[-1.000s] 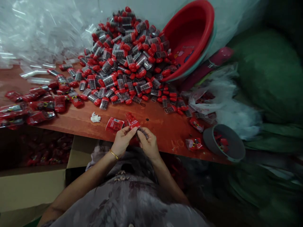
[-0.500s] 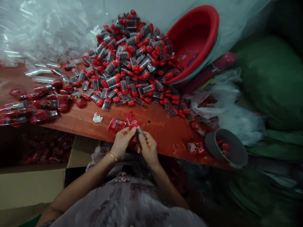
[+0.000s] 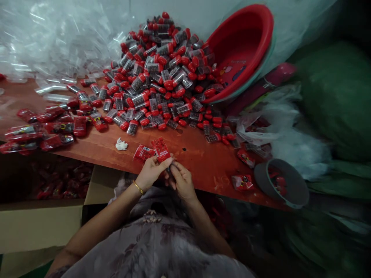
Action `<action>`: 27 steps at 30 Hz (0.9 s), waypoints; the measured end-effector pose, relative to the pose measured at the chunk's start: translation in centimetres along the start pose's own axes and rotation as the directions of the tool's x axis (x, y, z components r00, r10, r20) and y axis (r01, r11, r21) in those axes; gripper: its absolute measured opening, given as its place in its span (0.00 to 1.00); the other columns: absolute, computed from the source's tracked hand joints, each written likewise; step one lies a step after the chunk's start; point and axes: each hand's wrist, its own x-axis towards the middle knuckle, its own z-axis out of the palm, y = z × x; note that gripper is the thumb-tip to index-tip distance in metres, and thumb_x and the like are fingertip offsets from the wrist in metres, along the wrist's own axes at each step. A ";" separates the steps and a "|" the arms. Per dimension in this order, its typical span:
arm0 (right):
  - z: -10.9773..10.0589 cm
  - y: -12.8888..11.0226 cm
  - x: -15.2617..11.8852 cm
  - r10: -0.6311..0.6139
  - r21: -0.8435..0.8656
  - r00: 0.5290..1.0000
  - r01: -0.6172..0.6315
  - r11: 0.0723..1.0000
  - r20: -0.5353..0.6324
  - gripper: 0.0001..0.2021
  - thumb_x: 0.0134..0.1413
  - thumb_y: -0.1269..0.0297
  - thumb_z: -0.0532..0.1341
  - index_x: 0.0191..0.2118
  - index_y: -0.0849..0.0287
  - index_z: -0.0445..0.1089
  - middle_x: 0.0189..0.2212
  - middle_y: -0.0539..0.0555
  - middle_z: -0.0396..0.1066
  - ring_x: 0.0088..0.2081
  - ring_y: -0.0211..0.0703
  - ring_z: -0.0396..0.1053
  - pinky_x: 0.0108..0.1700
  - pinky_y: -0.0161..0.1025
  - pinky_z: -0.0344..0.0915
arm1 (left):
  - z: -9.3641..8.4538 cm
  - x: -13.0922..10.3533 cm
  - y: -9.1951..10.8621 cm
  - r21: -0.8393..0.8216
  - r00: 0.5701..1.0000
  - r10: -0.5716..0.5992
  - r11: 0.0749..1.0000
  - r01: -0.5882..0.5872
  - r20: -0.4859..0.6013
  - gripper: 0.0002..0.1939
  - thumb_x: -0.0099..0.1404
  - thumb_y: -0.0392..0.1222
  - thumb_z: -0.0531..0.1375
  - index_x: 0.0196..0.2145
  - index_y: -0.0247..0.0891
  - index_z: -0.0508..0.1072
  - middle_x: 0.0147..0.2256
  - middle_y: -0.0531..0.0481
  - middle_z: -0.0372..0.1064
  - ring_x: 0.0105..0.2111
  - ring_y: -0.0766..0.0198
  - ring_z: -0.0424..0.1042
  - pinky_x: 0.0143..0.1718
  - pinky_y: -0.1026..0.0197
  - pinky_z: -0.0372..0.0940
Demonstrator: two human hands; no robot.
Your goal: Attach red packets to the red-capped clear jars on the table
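Note:
Near the table's front edge, my left hand (image 3: 151,173), with a gold bangle on its wrist, pinches a red printed card (image 3: 161,150) between thumb and fingers. My right hand (image 3: 182,180) is closed beside it, its fingertips on a small dark piece at the card's lower end, mostly hidden by the fingers. A stack of red printed cards (image 3: 144,153) lies just left of the held card. Further left is a crumpled white scrap (image 3: 121,144). Behind the hands rises a large heap of clear tubes with red caps (image 3: 153,85).
Red wrapped packets (image 3: 55,127) lie at the left, above an open cardboard box (image 3: 40,224). Clear plastic sleeves (image 3: 58,42) fill the back left. A red basin (image 3: 246,42) leans at the back right. A grey bowl (image 3: 295,187) stands at the right edge.
The red card now shows more of its face, and the dark tube-like piece below it is more covered by my fingers. The view has shifted slightly.

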 end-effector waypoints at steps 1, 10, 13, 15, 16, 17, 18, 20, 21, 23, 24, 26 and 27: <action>0.1 -0.1 0.0 -0.013 -0.018 1.000 0.013 1.000 -0.013 0.16 0.55 0.48 0.56 0.35 0.58 0.65 0.21 0.44 0.66 0.12 0.26 0.52 0.15 0.29 0.50 | 0.1 0.0 -0.2 -0.033 1.000 0.017 0.999 -0.018 -0.024 0.26 0.48 0.57 0.66 0.35 0.31 0.76 0.24 0.49 0.72 0.14 0.72 0.62 0.15 0.66 0.60; 2.1 -0.1 0.4 -0.036 0.037 0.984 0.043 0.998 -0.174 0.16 0.55 0.49 0.56 0.33 0.58 0.65 0.14 0.40 0.56 0.12 0.26 0.49 0.13 0.27 0.47 | 0.5 -0.8 -2.2 0.018 0.997 0.063 0.998 -0.062 -0.054 0.24 0.51 0.60 0.63 0.32 0.33 0.72 0.13 0.59 0.59 0.10 0.71 0.58 0.12 0.68 0.51; 1.7 -0.4 0.6 -0.065 0.011 0.988 0.068 0.998 -0.137 0.15 0.55 0.50 0.56 0.33 0.58 0.65 0.17 0.42 0.61 0.12 0.26 0.53 0.14 0.28 0.50 | 0.0 -0.6 -1.6 -0.018 0.976 0.194 0.980 -0.196 -0.098 0.22 0.54 0.60 0.61 0.26 0.35 0.69 0.17 0.58 0.60 0.15 0.73 0.59 0.18 0.68 0.56; 1.3 -0.7 0.6 -0.089 -0.036 0.989 0.085 0.996 -0.114 0.15 0.56 0.50 0.56 0.35 0.58 0.64 0.20 0.43 0.64 0.12 0.26 0.54 0.15 0.28 0.52 | -0.5 -0.1 -1.2 -0.004 0.957 0.253 0.967 -0.256 -0.144 0.23 0.55 0.60 0.60 0.23 0.34 0.68 0.19 0.57 0.61 0.19 0.73 0.59 0.22 0.68 0.58; 1.2 -0.7 0.5 -0.098 -0.065 0.988 0.091 0.994 -0.118 0.15 0.56 0.50 0.55 0.35 0.58 0.64 0.21 0.44 0.65 0.12 0.26 0.54 0.15 0.28 0.53 | -0.7 0.1 -1.1 0.026 0.953 0.257 0.966 -0.256 -0.160 0.22 0.55 0.59 0.61 0.22 0.34 0.69 0.19 0.57 0.61 0.20 0.73 0.59 0.24 0.68 0.57; 1.1 -0.8 0.5 -0.109 -0.101 0.985 0.095 0.990 -0.136 0.15 0.57 0.51 0.55 0.36 0.58 0.64 0.20 0.43 0.64 0.12 0.27 0.54 0.15 0.28 0.52 | -0.8 0.3 -1.1 0.063 0.955 0.247 0.969 -0.240 -0.167 0.21 0.54 0.57 0.62 0.22 0.33 0.70 0.20 0.56 0.61 0.21 0.73 0.58 0.24 0.68 0.57; 1.1 -0.8 0.5 -0.123 -0.144 0.979 0.100 0.985 -0.164 0.14 0.57 0.51 0.55 0.36 0.58 0.64 0.18 0.42 0.62 0.12 0.27 0.54 0.15 0.28 0.52 | -0.8 0.4 -1.2 0.095 0.959 0.231 0.971 -0.218 -0.165 0.20 0.54 0.56 0.63 0.23 0.33 0.71 0.20 0.56 0.62 0.22 0.72 0.58 0.25 0.68 0.57; 1.2 -0.8 0.5 -0.168 -0.238 0.960 0.114 0.965 -0.223 0.14 0.58 0.52 0.54 0.35 0.58 0.64 0.15 0.41 0.57 0.13 0.29 0.55 0.15 0.28 0.52 | -0.5 0.4 -1.7 0.117 0.964 0.212 0.974 -0.195 -0.158 0.19 0.54 0.55 0.62 0.25 0.33 0.74 0.21 0.56 0.64 0.24 0.71 0.61 0.28 0.67 0.59; 1.3 -0.8 0.5 -0.194 -0.279 0.951 0.124 0.952 -0.239 0.13 0.58 0.52 0.54 0.35 0.58 0.65 0.14 0.41 0.56 0.13 0.29 0.55 0.16 0.29 0.52 | -0.3 0.2 -1.8 0.119 0.964 0.213 0.973 -0.196 -0.159 0.19 0.55 0.55 0.62 0.26 0.33 0.74 0.22 0.55 0.66 0.25 0.70 0.62 0.30 0.66 0.60; 1.3 -0.7 0.6 -0.229 -0.332 0.945 0.143 0.932 -0.234 0.13 0.59 0.53 0.54 0.36 0.58 0.65 0.14 0.41 0.57 0.14 0.30 0.56 0.17 0.29 0.54 | 0.2 -0.1 -1.9 0.118 0.962 0.221 0.972 -0.203 -0.163 0.18 0.54 0.54 0.63 0.28 0.34 0.75 0.24 0.54 0.68 0.27 0.69 0.65 0.32 0.66 0.61; 1.2 -0.7 0.6 -0.232 -0.339 0.949 0.150 0.929 -0.215 0.13 0.59 0.53 0.53 0.37 0.58 0.65 0.15 0.42 0.58 0.14 0.30 0.57 0.17 0.29 0.55 | 0.3 -0.3 -1.8 0.105 0.961 0.220 0.973 -0.204 -0.168 0.18 0.53 0.54 0.64 0.27 0.34 0.75 0.23 0.55 0.67 0.26 0.69 0.64 0.30 0.66 0.61; 1.1 -0.5 0.7 -0.222 -0.317 0.960 0.160 0.935 -0.171 0.13 0.59 0.52 0.53 0.37 0.58 0.65 0.17 0.43 0.61 0.15 0.30 0.58 0.18 0.30 0.56 | 0.4 -0.3 -1.2 0.035 0.966 0.200 0.980 -0.197 -0.161 0.20 0.52 0.56 0.64 0.23 0.34 0.72 0.19 0.56 0.63 0.21 0.71 0.61 0.25 0.67 0.59; 1.0 -0.4 0.6 -0.214 -0.300 0.964 0.160 0.940 -0.156 0.14 0.59 0.52 0.53 0.37 0.58 0.65 0.18 0.44 0.63 0.15 0.30 0.58 0.18 0.29 0.57 | 0.3 -0.1 -0.8 -0.015 0.974 0.181 0.983 -0.185 -0.140 0.22 0.52 0.58 0.63 0.21 0.34 0.70 0.18 0.57 0.61 0.19 0.72 0.58 0.22 0.67 0.58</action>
